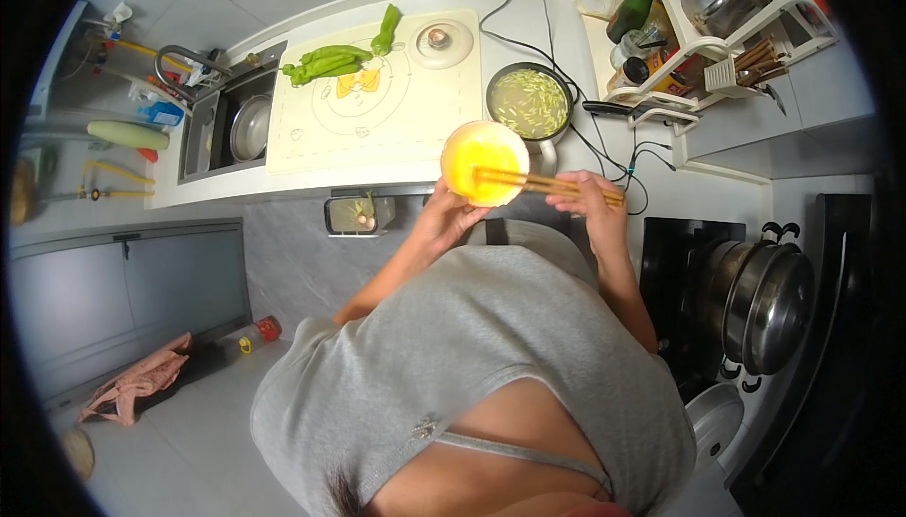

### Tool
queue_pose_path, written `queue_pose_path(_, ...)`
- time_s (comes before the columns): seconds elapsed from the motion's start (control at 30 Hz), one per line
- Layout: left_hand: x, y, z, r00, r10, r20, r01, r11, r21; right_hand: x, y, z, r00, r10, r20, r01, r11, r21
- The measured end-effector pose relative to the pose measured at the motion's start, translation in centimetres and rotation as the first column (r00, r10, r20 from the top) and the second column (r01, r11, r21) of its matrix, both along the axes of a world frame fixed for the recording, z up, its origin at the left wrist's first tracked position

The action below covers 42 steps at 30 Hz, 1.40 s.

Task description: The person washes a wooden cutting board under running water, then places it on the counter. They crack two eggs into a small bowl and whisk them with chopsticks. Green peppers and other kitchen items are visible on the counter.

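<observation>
My left hand (447, 218) holds a small bowl (522, 151) of beaten yellow egg (484, 156) by its lower left side, over the counter's front edge. In my right hand (589, 200) is a pair of wooden chopsticks (541, 183), their tips in the egg. Just behind the bowl stands a dark-rimmed electric pot (529, 101) holding liquid with pale green chopped pieces. Long green peppers (327, 64) lie on a cream mat (417, 121) to the left, near a round lid (456, 50) with a knob.
A sink (212, 131) with a metal bowl (253, 128) is at the left. Black cables (538, 46) run behind and right of the pot. A white rack (662, 85) with bottles and utensils stands at the right. Stacked metal pots (768, 305) sit on the black stove (662, 269).
</observation>
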<state>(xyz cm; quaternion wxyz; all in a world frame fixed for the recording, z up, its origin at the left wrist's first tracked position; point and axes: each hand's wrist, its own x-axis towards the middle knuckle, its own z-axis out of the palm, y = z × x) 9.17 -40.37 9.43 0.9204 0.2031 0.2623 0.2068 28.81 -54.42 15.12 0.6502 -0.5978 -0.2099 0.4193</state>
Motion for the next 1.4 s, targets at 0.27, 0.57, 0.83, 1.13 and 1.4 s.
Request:
queue_pose_path(0.27,1.1,-0.3,0.7,0.999,-0.034,-0.024,0.034,0.999,0.016,0.4,-0.9,0.3,0.997,-0.039,0.071,0.040,0.999,-0.019)
queue_pose_path(0.57,1.2,-0.2,1.0,0.999,-0.045,0.023,0.045,0.999,0.025,-0.2,-1.2,0.2,1.000,-0.009,0.029,0.010,1.000,-0.027)
queue_pose_path(0.83,0.1,-0.5,-0.2,1.000,-0.016,0.012,0.017,0.997,-0.071,-0.9,-1.3,-0.2,0.999,0.015,0.035,-0.014,0.999,-0.031)
queue_pose_path(1.13,-0.4,-1.2,-0.2,0.999,0.024,-0.021,-0.025,0.999,-0.037,-0.9,-1.0,-0.5,0.999,-0.021,0.040,0.023,0.999,-0.043)
queue_pose_path(1.4,-0.7,-1.5,-0.6,0.998,0.007,-0.061,-0.008,1.000,-0.016,-1.1,-1.3,-1.2,0.999,0.025,-0.031,-0.029,0.989,-0.142)
